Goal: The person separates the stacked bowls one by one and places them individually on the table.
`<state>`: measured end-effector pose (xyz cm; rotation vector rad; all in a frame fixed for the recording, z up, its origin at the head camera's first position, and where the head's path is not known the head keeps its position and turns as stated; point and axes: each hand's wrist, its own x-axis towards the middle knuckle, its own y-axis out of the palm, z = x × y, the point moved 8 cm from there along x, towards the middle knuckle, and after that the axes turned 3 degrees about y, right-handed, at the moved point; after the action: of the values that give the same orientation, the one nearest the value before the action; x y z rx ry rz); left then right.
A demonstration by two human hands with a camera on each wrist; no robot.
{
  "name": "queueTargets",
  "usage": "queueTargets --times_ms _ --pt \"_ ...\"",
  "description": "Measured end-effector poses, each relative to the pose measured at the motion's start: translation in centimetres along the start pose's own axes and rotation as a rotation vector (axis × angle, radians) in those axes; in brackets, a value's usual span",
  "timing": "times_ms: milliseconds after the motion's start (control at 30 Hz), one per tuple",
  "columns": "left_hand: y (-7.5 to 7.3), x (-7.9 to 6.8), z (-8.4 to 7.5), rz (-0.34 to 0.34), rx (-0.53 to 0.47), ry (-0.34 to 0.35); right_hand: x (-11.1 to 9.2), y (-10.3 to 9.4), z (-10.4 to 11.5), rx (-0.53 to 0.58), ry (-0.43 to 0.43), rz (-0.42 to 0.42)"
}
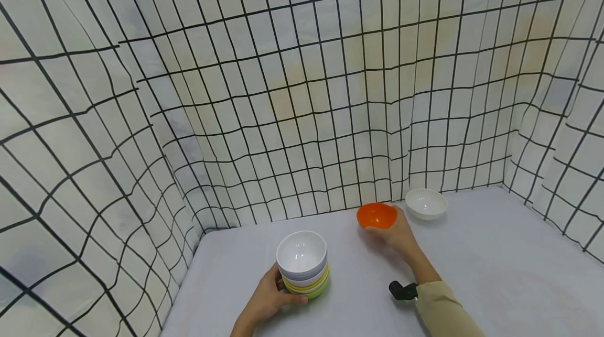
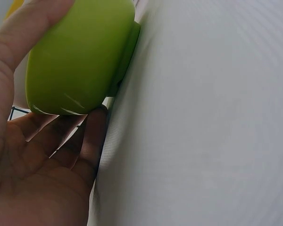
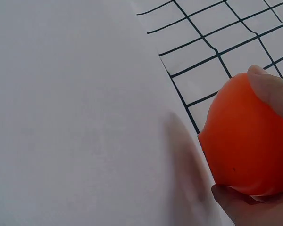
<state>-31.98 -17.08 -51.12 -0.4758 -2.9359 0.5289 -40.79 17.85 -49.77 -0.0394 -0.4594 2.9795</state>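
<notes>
A stack of several nested bowls stands on the white cloth left of centre, with a white bowl on top and a green bowl at the bottom. My left hand grips the stack low down, its thumb on one side of the green bowl and its fingers around the other. Farther back, my right hand holds an orange bowl by its sides, between thumb and fingers. In the right wrist view the orange bowl hangs above the cloth, a shadow beneath it.
Right of the orange bowl, a separate white bowl sits near the back edge of the white-covered table. White cloth with a black grid walls the back and sides. A black device is at my right wrist.
</notes>
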Motion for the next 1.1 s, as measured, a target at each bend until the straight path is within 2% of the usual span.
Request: queueTargets --times_ms 200,500,867,1100 --pt "0.0 0.0 0.1 -0.006 0.013 -0.006 0.1 -0.7 -0.9 -0.029 0.001 -0.014" --pt "0.0 0.1 0.1 -0.008 0.014 -0.001 0.4 -1.1 -1.4 -0.015 -0.013 -0.014" --pt "0.0 0.0 0.1 -0.009 0.022 -0.008 0.9 -1.3 -2.1 -0.017 0.037 -0.013" --pt "0.0 -0.1 0.0 -0.011 0.015 -0.016 1.2 -1.3 -2.2 0.006 0.034 -0.027"
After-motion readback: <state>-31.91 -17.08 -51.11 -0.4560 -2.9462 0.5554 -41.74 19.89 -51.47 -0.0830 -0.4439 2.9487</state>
